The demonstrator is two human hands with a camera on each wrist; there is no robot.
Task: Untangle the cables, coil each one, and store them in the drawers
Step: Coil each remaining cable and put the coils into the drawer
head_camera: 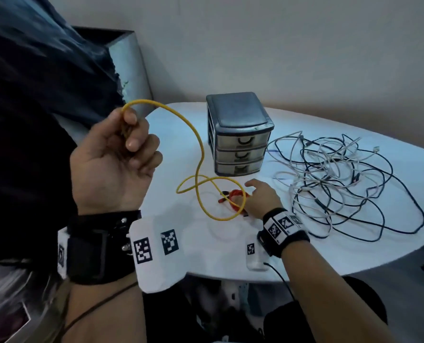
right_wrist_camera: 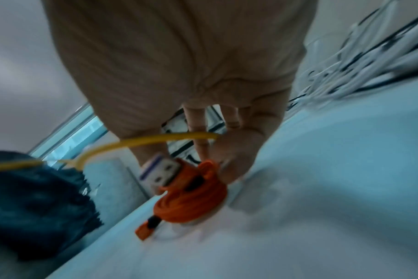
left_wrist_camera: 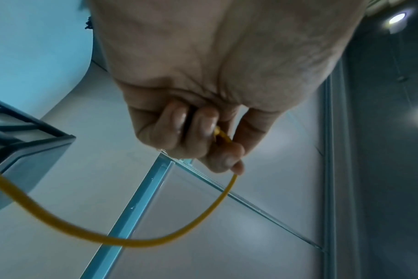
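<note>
White desk (head_camera: 230, 246) against a plain wall; my left hand (head_camera: 112, 164) grips the yellow cable (head_camera: 201, 149) left of the drawers (head_camera: 239, 134), right hand (head_camera: 261, 200) fingers on the orange cable (head_camera: 235, 196) in front.

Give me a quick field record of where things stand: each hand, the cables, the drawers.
left hand: raised, grips one end of the yellow cable
right hand: on the table, fingers at the orange cable; grip unclear
yellow cable: uncoiled, loops on the table over the orange cable
orange cable: coiled, lying in front of the drawers
drawers: three, all shut
tangle: black and white cables, to the right of the drawers, untouched
</note>
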